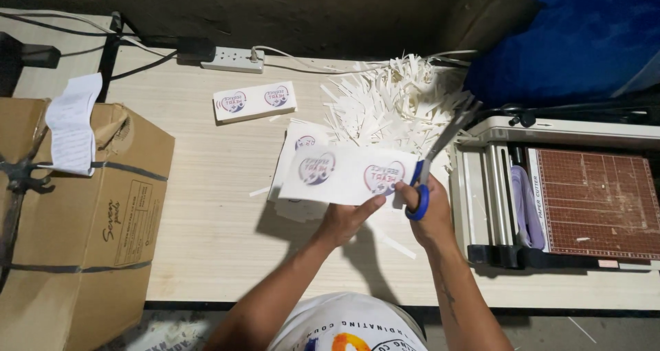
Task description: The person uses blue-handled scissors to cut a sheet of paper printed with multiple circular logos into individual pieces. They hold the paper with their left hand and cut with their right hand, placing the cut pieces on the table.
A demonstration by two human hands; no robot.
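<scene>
The left hand (344, 220) pinches a printed paper sheet (344, 176) at its lower edge, thumb on top and the other fingers hidden beneath, so the sheet hangs flat just above the wooden surface (206, 220). The right hand (430, 210) is closed through the blue handles of a pair of scissors (436, 155); the blades point up and away from the fingers, and motion blur hides whether they stand open or shut. They meet the sheet at its right end, just beside the right fingers.

The sheet looks thin and light, and probably floppy where it is unsupported; it would crease or tear easily, so a hold close to the cutting line, as the left fingers have it, seems the sound place to grip. The scissors are rigid and are best held by the handle loops.

By count: one sheet in hand, carrying two round printed emblems; one small stack of like sheets (299, 145) lying under and beyond the left fingers, its number not readable; one separate printed strip (254, 102) farther off, beyond the left fingers; one pair of scissors. A loose heap of white paper trimmings (385, 103) lies beyond the blade tips, too many to count. A paper trimmer (584, 200) sits right of the right fingers, and a cardboard box (75, 220) well left of the left fingers.
</scene>
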